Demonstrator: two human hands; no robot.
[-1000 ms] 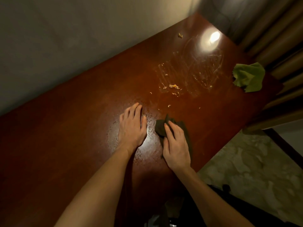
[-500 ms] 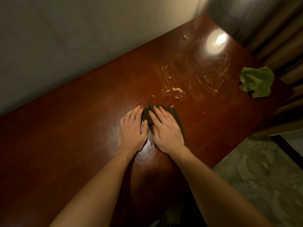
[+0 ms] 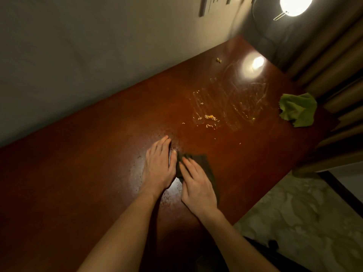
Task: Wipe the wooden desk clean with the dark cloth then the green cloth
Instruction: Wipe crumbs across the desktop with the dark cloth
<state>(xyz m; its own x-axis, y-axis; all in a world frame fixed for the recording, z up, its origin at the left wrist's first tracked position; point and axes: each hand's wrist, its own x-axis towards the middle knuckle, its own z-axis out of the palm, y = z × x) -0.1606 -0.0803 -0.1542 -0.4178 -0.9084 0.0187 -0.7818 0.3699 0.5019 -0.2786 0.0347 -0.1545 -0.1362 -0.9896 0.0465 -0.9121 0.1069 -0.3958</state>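
A reddish wooden desk (image 3: 78, 163) runs along a grey wall. My right hand (image 3: 196, 183) presses flat, fingers straight, on the dark cloth (image 3: 206, 165) near the desk's front edge. My left hand (image 3: 159, 165) lies flat on the bare wood right beside the cloth, its thumb at the cloth's left edge. Beyond the hands lie several yellow noodle scraps (image 3: 209, 118) and greasy smears (image 3: 245, 99). One more crumb (image 3: 218, 60) sits near the wall. The crumpled green cloth (image 3: 298, 109) lies at the desk's far right edge.
A lit lamp (image 3: 294, 4) hangs above the desk's far corner, and its glare reflects on the wood. Curtains (image 3: 334, 65) hang to the right of the desk. Pale patterned floor (image 3: 304, 213) shows below the desk's right edge. Wall sockets (image 3: 212, 2) sit high on the wall.
My right hand slid the dark cloth up and left against my left hand, then drew it slightly back toward me. My left hand stayed flat in place. The view tilted up.
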